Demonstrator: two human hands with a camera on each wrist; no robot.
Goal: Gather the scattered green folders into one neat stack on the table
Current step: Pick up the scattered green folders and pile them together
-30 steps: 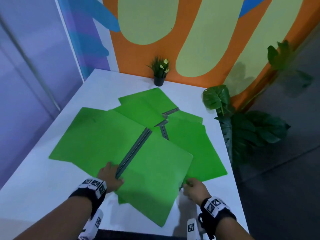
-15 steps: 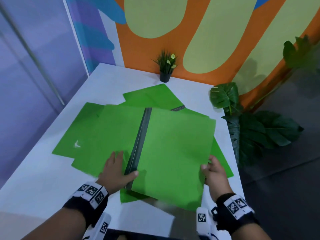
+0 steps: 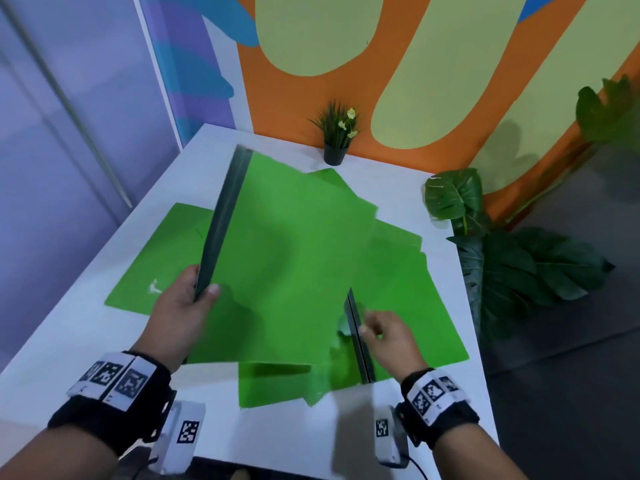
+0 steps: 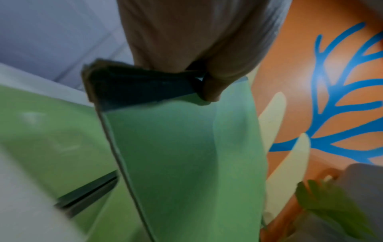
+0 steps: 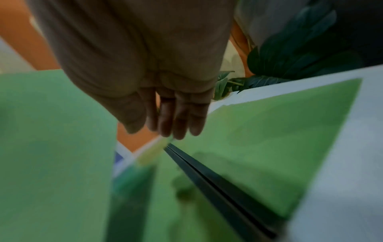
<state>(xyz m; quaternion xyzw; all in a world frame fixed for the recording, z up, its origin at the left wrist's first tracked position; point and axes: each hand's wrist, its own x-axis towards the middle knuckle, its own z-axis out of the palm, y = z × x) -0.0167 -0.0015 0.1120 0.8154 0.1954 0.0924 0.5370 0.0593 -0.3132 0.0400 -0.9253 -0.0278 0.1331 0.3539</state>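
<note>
Several green folders with dark spines lie overlapped on the white table. My left hand grips the dark spine of the top green folder and holds it tilted above the pile; in the left wrist view my thumb pinches that spine. My right hand hovers with straight fingers at the far end of the spine of a folder lying flat near the front right. It holds nothing. More folders show at the left and the front.
A small potted plant stands at the table's back edge against the orange wall. Large leafy plants sit beside the table's right edge. Bare white tabletop shows along the left side and the front.
My left hand has taken the top folder by its spine and raised it up and back. My right hand has let go of its right edge and moved over a lower folder's spine.
</note>
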